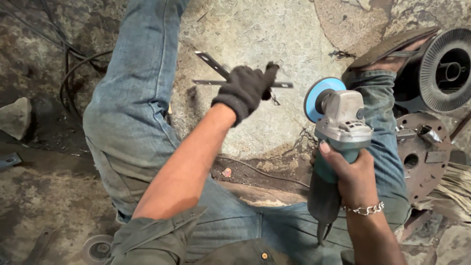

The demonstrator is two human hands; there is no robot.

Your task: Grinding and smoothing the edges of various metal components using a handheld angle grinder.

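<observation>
1. Two hands work here, well apart from each other. The right hand (pixel 351 174), bare and with a chain bracelet (pixel 364 210) at the wrist, sits in the lower right of the frame, fingers wrapped tight round the teal body of an angle grinder (pixel 338 147).
2. The grinder stands nearly upright in that grip, its grey gear head uppermost and its blue disc (pixel 314 98) facing left, just right of the frame's centre. The disc hangs in the air, clear of the metal.
3. The left hand (pixel 245 88), in a dark knitted glove, is at upper centre, its bare forearm running down to a rolled olive sleeve (pixel 157 235) at the bottom edge. The gloved fingers are closed round two thin flat metal strips (pixel 211 63) where they cross; one strip lies level, the other slants up to the left.
4. The strips are held above a pale, rough stone slab (pixel 255 34), between the person's spread knees in faded blue jeans (pixel 132 98).
5. A thin cable (pixel 260 172) trails over the dirt below the slab.
6. At the right edge lie a rusty round plate with holes (pixel 422 152) and, above it, a grey wire spool (pixel 446 68), with a sandalled foot (pixel 397 51) just beside the spool.
7. On the far left, dark cables (pixel 68 83) loop over the ground, and a grey stone (pixel 14 118) lies at the left edge.
</observation>
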